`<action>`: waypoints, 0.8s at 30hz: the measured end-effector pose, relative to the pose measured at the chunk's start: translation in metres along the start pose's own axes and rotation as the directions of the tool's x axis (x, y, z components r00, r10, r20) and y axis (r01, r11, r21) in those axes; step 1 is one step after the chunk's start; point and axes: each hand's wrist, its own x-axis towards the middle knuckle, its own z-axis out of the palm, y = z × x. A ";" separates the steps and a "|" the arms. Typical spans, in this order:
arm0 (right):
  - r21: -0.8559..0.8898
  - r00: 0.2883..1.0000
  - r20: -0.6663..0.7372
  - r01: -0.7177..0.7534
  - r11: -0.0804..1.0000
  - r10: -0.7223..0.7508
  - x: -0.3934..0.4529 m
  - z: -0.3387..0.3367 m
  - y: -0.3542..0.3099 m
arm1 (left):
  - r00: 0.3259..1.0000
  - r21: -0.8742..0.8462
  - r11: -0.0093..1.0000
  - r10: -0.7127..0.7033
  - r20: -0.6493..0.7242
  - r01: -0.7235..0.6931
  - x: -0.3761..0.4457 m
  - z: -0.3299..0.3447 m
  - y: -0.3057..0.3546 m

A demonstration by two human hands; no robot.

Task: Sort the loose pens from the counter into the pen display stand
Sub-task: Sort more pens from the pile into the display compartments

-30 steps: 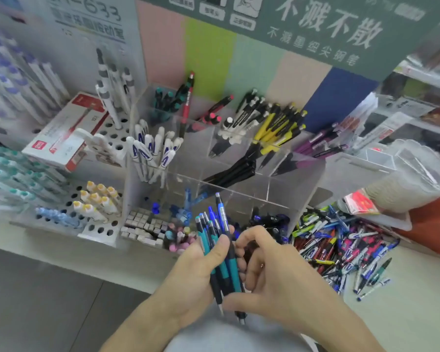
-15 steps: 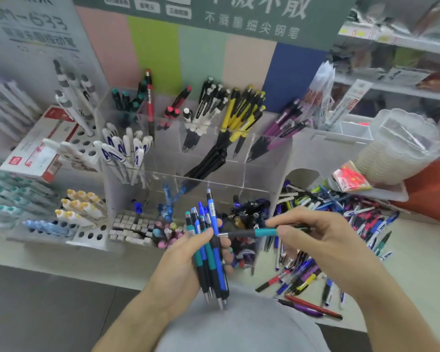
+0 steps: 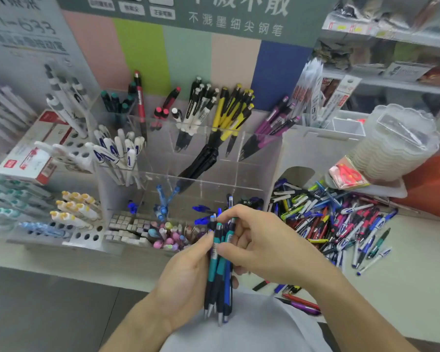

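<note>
My left hand [image 3: 186, 278] grips a bundle of teal and blue pens [image 3: 217, 283], tips pointing down toward me. My right hand [image 3: 259, 242] curls its fingers and thumb round the upper part of the same bundle. Both hands hover just in front of the clear acrylic pen display stand [image 3: 262, 158], whose compartments hold white, black, yellow, purple and blue pens. A heap of loose pens [image 3: 341, 219] in many colours lies on the counter to the right of my hands.
A perforated rack [image 3: 84, 235] with yellow-capped pens stands at the left, a red-and-white box [image 3: 31, 153] behind it. A stack of clear plastic tubs [image 3: 396, 146] sits at the right. A few stray pens [image 3: 300, 303] lie near the counter's front edge.
My right hand carried the teal pen it held out to the right back to the left and now holds it against the bundle in my left hand.
</note>
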 end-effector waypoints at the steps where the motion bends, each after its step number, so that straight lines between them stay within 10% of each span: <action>1: 0.008 1.000 0.006 -0.003 1.000 0.003 0.000 0.002 0.002 | 1.000 0.010 1.000 0.018 -0.018 -0.018 -0.001 0.000 0.000; 24: 0.446 0.998 -0.049 -0.010 0.895 0.036 -0.012 -0.029 0.043 | 0.986 0.213 0.977 0.054 -0.155 -0.020 -0.001 0.002 0.003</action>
